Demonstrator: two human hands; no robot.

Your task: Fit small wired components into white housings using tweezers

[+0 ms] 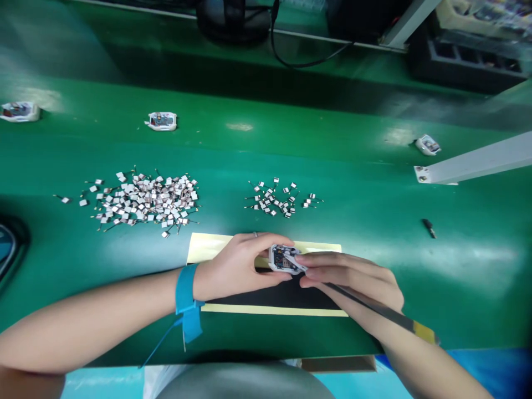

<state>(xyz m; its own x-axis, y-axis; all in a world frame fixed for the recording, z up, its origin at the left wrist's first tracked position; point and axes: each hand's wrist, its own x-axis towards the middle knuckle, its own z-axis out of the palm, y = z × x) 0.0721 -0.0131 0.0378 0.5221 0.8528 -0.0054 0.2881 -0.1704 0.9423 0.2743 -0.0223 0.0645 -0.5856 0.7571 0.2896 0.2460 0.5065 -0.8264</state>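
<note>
My left hand (pixel 233 266) grips a small white device housing (pixel 274 268) by its edges, thumb and fingers on opposite sides. A circuit board shows inside its open face. With its fingers closed, my right hand (pixel 353 274) holds a long thin dark tool (pixel 369 303) with a yellow band near its rear end, lying along the palm. Its fingertips touch the housing's right end, where a slim white piece (pixel 297 261) tilts across the board; what fixes this piece is hidden. Beneath both hands lies a black mat (pixel 266 296) with pale yellow edges.
A large heap of small metal-faced parts with short leads (pixel 153 199) lies left, a smaller group (pixel 274 199) at centre. Open white housings (pixel 162 121) stand farther back. A small black piece (pixel 429 228) and a white metal bracket (pixel 477 160) are right. A blue wrist strap (pixel 187 291) trails a cord.
</note>
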